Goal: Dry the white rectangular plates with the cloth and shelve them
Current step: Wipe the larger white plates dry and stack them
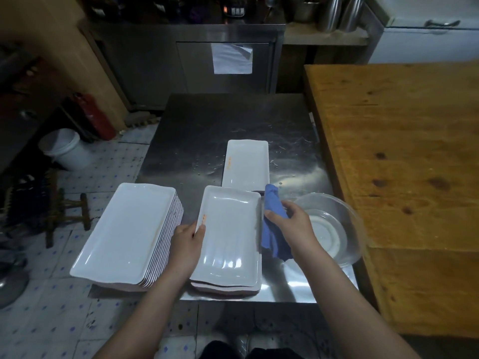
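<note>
Tall stack: white rectangular plates, many deep, left of the short stack; appears to jut past the table's left edge.
Left hand: at the short stack's left side, grip closed on the top plate's left rim, thumb on top.
Short stack: a few plates at the table's near edge; top plate glossy, the one in hand.
Single plate: flat on the table, just beyond the short stack.
Cloth: blue, bunched, against the top plate's right rim.
Right hand: right of the short stack, grip holding the cloth.
Glass bowl: near the short stack's right.
Risk: a wet, one-sided hold — the top plate could slip onto the plates below and chip; a left elbow swing could nudge the overhanging tall stack; a wide wipe could strike the bowl.
</note>
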`<state>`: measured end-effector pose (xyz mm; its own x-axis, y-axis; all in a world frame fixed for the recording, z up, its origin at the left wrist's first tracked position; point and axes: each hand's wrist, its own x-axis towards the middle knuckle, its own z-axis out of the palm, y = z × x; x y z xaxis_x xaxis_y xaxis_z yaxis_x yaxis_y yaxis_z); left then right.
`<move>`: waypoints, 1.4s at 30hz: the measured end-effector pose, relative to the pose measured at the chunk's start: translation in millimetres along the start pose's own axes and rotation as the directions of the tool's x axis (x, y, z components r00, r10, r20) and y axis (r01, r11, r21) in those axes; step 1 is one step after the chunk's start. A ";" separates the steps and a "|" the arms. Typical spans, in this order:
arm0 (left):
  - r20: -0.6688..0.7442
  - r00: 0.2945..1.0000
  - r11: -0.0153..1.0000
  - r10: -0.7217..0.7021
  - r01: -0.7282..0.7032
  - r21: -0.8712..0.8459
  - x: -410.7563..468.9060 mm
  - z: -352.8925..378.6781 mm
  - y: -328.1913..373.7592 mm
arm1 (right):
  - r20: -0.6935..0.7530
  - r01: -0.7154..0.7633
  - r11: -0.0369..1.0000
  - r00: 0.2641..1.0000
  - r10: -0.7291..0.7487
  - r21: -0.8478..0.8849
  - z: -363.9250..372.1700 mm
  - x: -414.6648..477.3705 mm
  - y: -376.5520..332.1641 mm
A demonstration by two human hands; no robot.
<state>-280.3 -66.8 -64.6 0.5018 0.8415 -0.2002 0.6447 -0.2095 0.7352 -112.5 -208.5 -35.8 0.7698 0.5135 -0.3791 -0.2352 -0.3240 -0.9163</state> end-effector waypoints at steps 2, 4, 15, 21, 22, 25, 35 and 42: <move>0.022 1.000 0.999 0.000 -0.001 0.037 0.6 4.4 -4.2 | 0.019 -0.014 0.999 1.000 0.014 0.030 -1.5 0.5 -0.3; 0.046 0.999 0.999 0.022 -0.023 0.043 0.1 8.4 -8.1 | 0.026 -0.023 0.999 0.999 0.022 0.045 -2.6 1.3 -1.1; -0.003 1.000 1.000 -0.007 0.007 0.019 28.1 6.4 11.3 | 0.007 -0.057 0.977 0.998 0.057 0.207 4.6 18.5 -12.0; 0.026 0.994 0.984 -0.110 0.113 -0.140 88.6 13.6 48.6 | -0.036 -0.075 0.976 0.996 0.084 0.202 13.3 46.9 -26.0; 0.047 0.991 0.972 -0.128 0.135 -0.193 101.5 16.3 54.9 | -0.050 -0.064 0.978 0.996 0.076 0.197 15.1 52.5 -29.3; 0.099 0.979 0.957 -0.176 0.193 -0.216 140.7 25.4 67.4 | -0.084 -0.033 0.984 0.995 0.049 0.173 22.0 71.0 -39.1; 0.222 0.959 0.981 -0.177 0.154 0.119 227.9 63.9 65.1 | -0.160 -0.060 0.986 0.984 0.085 0.153 55.9 142.5 -49.5; 0.170 0.983 0.972 -0.070 0.029 0.235 240.3 70.6 65.8 | -0.184 -0.108 0.980 0.973 0.139 0.168 61.6 166.5 -45.2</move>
<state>-76.6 86.4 -110.1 0.5463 0.7569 -0.3586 0.7760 -0.2963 0.5568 -10.3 -59.4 -65.4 0.8257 0.3082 -0.4724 -0.4131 -0.2398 -0.8786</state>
